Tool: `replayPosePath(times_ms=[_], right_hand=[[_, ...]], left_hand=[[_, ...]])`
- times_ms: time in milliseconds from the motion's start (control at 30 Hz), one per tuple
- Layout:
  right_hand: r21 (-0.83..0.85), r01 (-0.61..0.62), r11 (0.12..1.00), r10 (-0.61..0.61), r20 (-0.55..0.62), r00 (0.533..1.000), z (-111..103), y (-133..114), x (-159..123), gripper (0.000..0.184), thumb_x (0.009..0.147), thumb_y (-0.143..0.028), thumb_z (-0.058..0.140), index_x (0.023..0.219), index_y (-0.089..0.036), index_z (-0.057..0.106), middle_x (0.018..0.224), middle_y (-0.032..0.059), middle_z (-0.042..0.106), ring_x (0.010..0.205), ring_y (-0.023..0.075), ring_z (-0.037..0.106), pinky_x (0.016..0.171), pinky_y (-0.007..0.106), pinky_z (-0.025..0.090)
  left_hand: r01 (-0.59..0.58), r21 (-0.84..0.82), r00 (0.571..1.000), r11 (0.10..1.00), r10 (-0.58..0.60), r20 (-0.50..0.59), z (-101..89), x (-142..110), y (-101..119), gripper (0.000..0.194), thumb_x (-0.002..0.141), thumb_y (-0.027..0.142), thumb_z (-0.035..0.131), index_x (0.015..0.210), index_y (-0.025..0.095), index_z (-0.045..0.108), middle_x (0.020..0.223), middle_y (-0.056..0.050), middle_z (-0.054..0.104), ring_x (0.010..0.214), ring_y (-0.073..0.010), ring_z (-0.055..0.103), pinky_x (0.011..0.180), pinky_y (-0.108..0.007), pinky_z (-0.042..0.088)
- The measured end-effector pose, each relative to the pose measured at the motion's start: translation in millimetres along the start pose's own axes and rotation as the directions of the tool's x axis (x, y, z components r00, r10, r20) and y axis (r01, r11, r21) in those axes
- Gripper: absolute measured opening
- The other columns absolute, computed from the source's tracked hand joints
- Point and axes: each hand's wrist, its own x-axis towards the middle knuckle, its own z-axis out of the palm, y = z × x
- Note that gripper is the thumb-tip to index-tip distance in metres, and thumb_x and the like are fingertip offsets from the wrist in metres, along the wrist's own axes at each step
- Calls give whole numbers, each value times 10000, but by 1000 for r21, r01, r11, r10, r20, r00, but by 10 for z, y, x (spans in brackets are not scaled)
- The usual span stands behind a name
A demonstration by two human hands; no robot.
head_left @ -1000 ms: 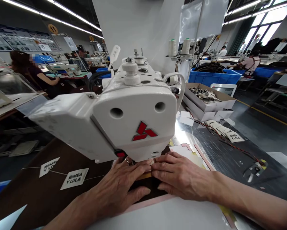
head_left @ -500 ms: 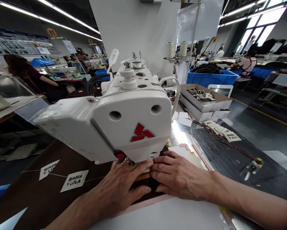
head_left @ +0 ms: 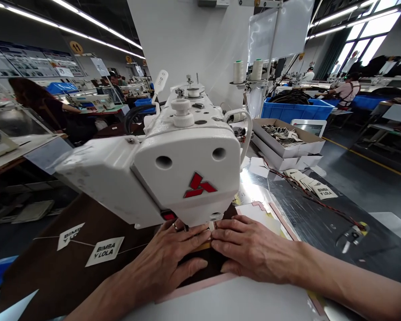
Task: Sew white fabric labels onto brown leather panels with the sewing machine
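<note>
brown fabric (head_left: 46, 272) lies beneath left hand (head_left: 167, 254) and right hand (head_left: 254, 249), both laid out flat

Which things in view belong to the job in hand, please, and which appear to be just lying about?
In the job, it seems:
sewing machine, with the left hand and right hand at its near end
brown cloth
two strung labels on the cloth

Apparently just lying about:
twisted wire on the table
white sheet, far right
blue crate, behind

In the lower centre, the left hand (head_left: 168, 254) and right hand (head_left: 257, 250) lie on brown material (head_left: 49, 278) beneath a white sewing machine (head_left: 187, 171).
</note>
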Motion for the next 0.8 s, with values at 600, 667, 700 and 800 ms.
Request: replayPosePath(times_ms=[600, 667, 700, 800], right_hand=[[-71, -175, 982, 154, -234, 960, -377, 217, -478, 256, 1109, -323, 536, 1267, -152, 642, 1209, 108, 744, 1123, 270, 711, 941, 448, 567], [-70, -188, 980, 166, -245, 955, -405, 223, -478, 249, 1108, -319, 541, 1272, -159, 638, 1211, 101, 744, 1133, 263, 707, 949, 439, 561], [-72, -193, 979, 170, -243, 955, -414, 229, -487, 243, 1108, -314, 543, 1275, -163, 636, 1219, 100, 742, 1137, 260, 705, 952, 436, 559], [-74, -209, 975, 188, -224, 956, -430, 248, -518, 228, 1108, -300, 543, 1271, -172, 637, 1238, 100, 740, 1135, 257, 706, 946, 434, 558]], left_hand=[[97, 115, 995, 989, -94, -34, 74, -62, 47, 570, 1087, 520, 531, 1628, 478, 357, 1635, 110, 449, 1420, -291, 530, 1135, -474, 395], [59, 129, 998, 990, -55, -30, 59, -46, 41, 560, 1093, 515, 513, 1630, 462, 363, 1636, 116, 442, 1407, -283, 542, 1111, -458, 406], [31, 135, 999, 990, -27, -28, 52, -40, 32, 568, 1092, 509, 515, 1634, 451, 359, 1634, 117, 443, 1386, -280, 561, 1089, -451, 419], [-18, 153, 999, 988, 24, -35, 47, -38, 6, 578, 1091, 505, 515, 1640, 435, 348, 1643, 118, 421, 1341, -276, 597, 1057, -458, 421]])
